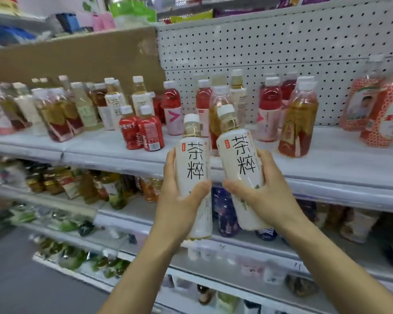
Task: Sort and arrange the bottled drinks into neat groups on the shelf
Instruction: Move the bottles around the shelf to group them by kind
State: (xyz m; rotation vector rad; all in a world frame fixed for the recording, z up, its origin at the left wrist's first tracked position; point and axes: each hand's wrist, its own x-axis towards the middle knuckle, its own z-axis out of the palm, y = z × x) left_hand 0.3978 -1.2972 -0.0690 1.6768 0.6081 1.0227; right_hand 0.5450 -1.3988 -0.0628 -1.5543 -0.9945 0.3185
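Both grips are full: the left grip (179,200) curls round the lower half of a white-labelled tea bottle (194,164), thumb across the front, and the right grip (259,196) holds a second tea bottle (238,155) of the same kind in the same way. The two bottles are in the air, close side by side, just in front of the near edge of the middle shelf (338,164). The left one is about upright and the right one leans its cap a little to the left. That shelf is white and carries a mixed crowd of standing drinks. Red-liquid bottles (171,103) are near the middle, and a tall amber bottle (297,123) stands to the right. Two short red-wrapped bottles (141,132) stand near the front, left of the grips, with more pale and amber bottles bunched at the far left. Red-and-white patterned packs (372,114) sit at the right end. Behind the shelf, a white pegboard panel (259,46) backs the right part and a brown cardboard sheet (77,57) the left. Above, an upper shelf (191,10) holds coloured packets, too blurred to read. Below, a lower shelf (127,211) and others under it carry more bottles, also blurred. Grey floor (14,268) shows at the lower left.
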